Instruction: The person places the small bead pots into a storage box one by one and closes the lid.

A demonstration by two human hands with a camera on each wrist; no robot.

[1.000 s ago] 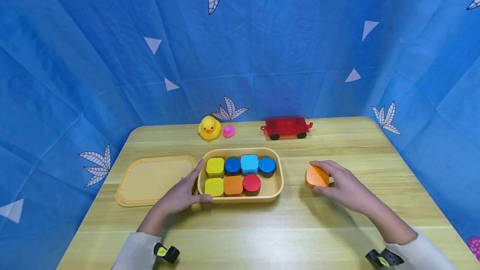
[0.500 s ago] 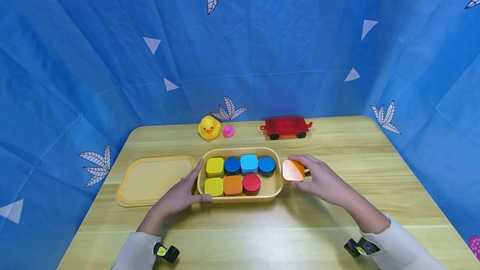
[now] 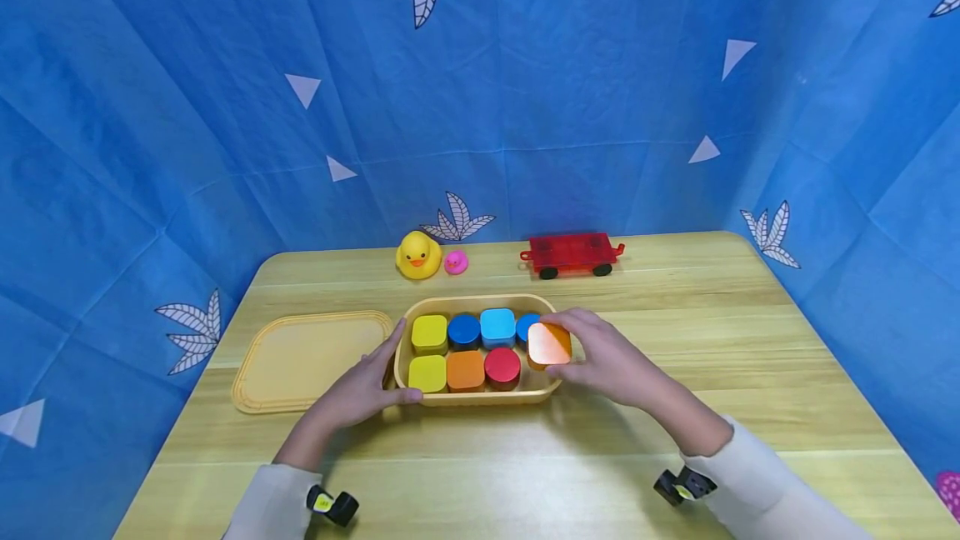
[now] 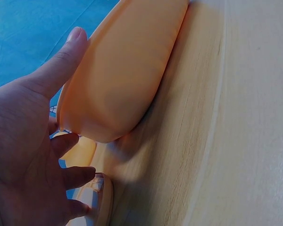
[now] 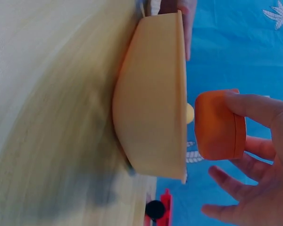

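A tan open box (image 3: 480,397) stands mid-table, holding two yellow containers (image 3: 428,373), one orange container (image 3: 466,369), a red round one (image 3: 502,365) and several blue ones (image 3: 498,325). My left hand (image 3: 367,386) grips the box's left end, thumb at the front rim; in the left wrist view the thumb lies against its wall (image 4: 127,61). Between thumb and fingers, my right hand (image 3: 603,361) pinches a small orange rounded-square container (image 3: 548,344) over the box's right end, partly covering a blue one. The right wrist view has this orange container above the rim, apart from it.
A flat tan lid (image 3: 311,361) lies left of the box, partly behind my left hand. Behind the box stand a yellow rubber duck (image 3: 418,257), a small pink duck (image 3: 456,262) and a red toy wagon (image 3: 572,254). Blue cloth (image 3: 600,90) hangs behind and beside the table.
My right hand has carried the orange container leftward, from the table's right side to above the box's right end. My left hand and the box have stayed in place.
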